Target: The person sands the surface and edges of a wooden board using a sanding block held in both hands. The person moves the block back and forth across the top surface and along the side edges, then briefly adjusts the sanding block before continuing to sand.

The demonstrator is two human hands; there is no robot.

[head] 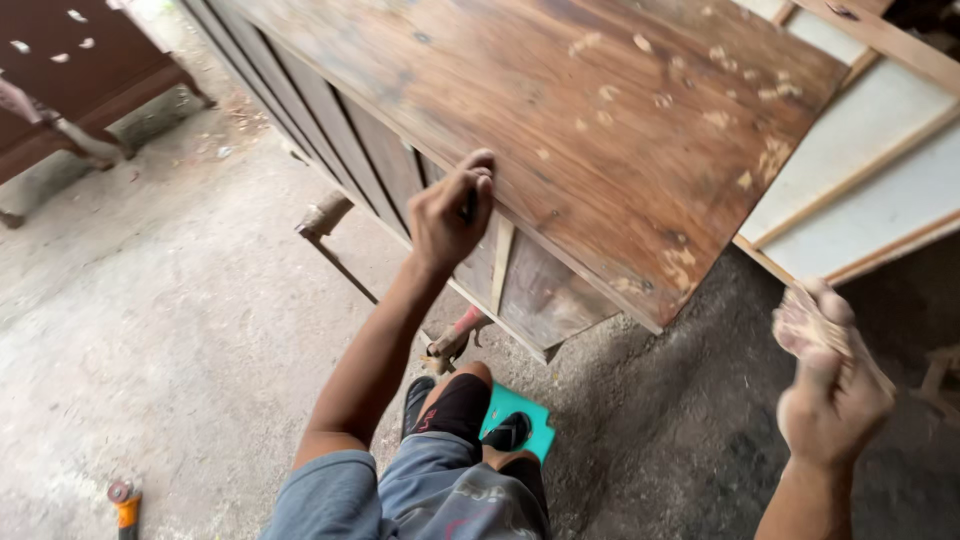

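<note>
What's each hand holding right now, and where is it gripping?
The right hand pinches a tan, putty-caked scraper at its lower end. The left hand presses a small dark item, unclear, against the wooden cabinet top's front edge.

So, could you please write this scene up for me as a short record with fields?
Setting: workshop with a concrete floor
Main thing: brown wooden cabinet top, patched with pale filler spots
Left hand: gripping the front edge of the cabinet top
Right hand: raised clear of the cabinet, holding a worn piece of sandpaper
Under foot: green board
On the floor: orange-handled tool, bottom left
Right side: pale framed panels
</note>
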